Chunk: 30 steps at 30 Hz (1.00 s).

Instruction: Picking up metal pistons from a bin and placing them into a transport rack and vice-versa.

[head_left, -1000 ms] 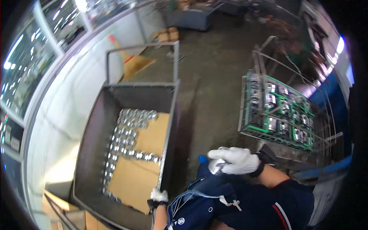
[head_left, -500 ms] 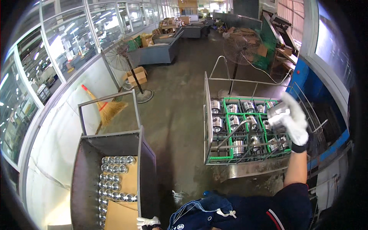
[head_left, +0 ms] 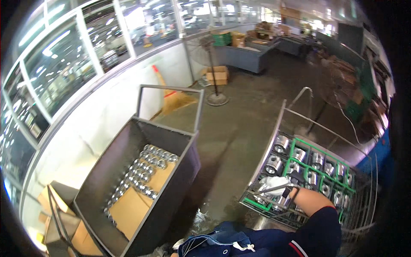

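My right hand (head_left: pixel 274 184), in a white glove, reaches down into the near left corner of the wire basket (head_left: pixel 280 120). Its fingers close over a shiny metal piston (head_left: pixel 259 198), partly hidden by the hand and a bar. Beside it, more pistons (head_left: pixel 273 163) stand in cells edged with green. Only a blurred bit of my gloved left hand (head_left: pixel 177 245) shows at the lower edge, near the dark metal cart (head_left: pixel 177 171); its fingers cannot be made out. Rows of pistons (head_left: pixel 147 167) sit in the cart.
Cardboard sheets (head_left: pixel 128 212) lie inside the cart, and cardboard boxes (head_left: pixel 79 235) stand at its near left. A broom (head_left: pixel 177 100) leans by the white wall. Farther off are a stand fan (head_left: pixel 214 73), a carton (head_left: pixel 218 76) and a grey bin (head_left: pixel 242 58).
My right hand has brought a piston from above the basket's right side down into its near left corner. The view has turned left, so cart and basket appear farther right.
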Tool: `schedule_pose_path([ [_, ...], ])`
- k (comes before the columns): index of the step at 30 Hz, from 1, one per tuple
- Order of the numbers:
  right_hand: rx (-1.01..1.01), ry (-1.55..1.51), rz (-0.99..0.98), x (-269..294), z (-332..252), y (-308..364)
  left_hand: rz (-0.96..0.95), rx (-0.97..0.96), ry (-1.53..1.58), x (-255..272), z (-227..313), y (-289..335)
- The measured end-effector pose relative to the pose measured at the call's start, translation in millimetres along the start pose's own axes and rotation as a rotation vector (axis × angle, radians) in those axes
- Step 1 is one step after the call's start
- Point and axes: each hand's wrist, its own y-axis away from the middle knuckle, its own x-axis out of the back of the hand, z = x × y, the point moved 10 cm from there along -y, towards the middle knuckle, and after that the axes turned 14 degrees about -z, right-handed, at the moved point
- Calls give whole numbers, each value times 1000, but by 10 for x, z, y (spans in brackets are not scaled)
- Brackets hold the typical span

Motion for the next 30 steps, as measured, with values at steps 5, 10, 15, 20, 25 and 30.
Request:
schedule_pose_path([
  [5,-218,-66,-272,-686,588,-621,42,-36,135,-622,-992,558],
  [10,-335,58,-210,-63,69,-130,-88,182,209,-1104,-1306,717],
  [15,-467,-98,338,1284,61,926,-122,110,201,-1070,-1174,612],
  [20,320,-622,1468,1838,-1437,2906,-111,45,202,-1004,-1374,552],
  [25,704,-457,1051,1322,-3203,2498,122,-36,544,-795,-2019,1035],
  [30,467,-349,217,339,-4065,939,116,170,978,-1057,-2671,2435],
])
